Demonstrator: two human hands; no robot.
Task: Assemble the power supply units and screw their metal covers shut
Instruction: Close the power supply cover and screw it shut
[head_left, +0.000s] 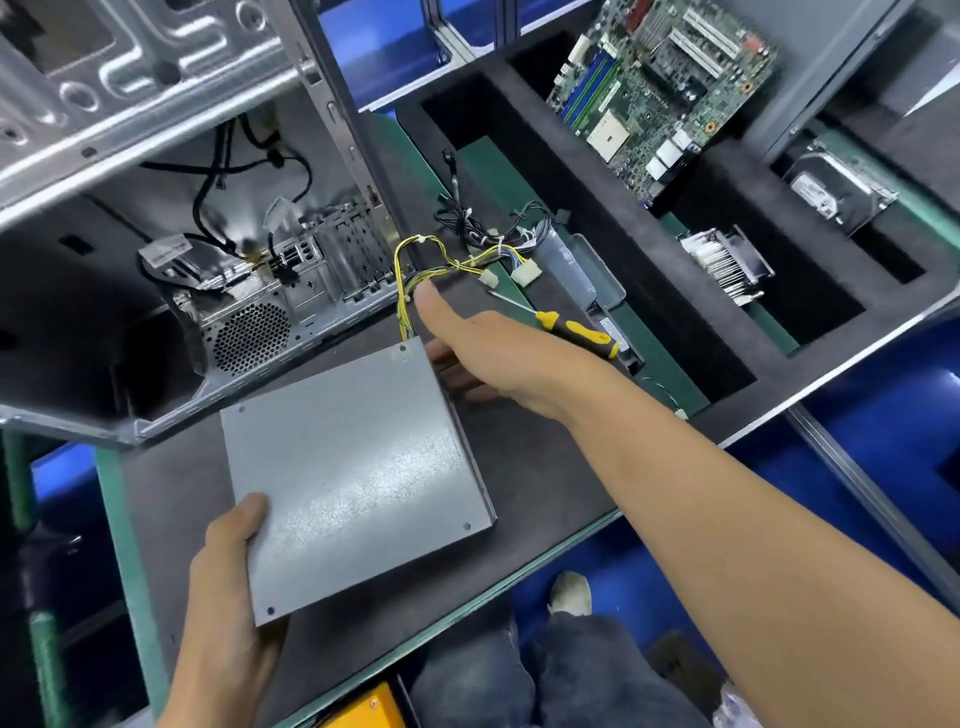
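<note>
Left hand (228, 566) grips power supply unit (353, 478); right hand (483, 353) at far edge.

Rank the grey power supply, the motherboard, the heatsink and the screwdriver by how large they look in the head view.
1. Power supply, though it lies nearest the camera.
2. Motherboard.
3 and 4. Heatsink and screwdriver look too close to rank: one is bulkier, the other longer.

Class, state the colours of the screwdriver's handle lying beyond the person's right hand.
Yellow with black sections, on the screwdriver; seen best in the head view.
</note>
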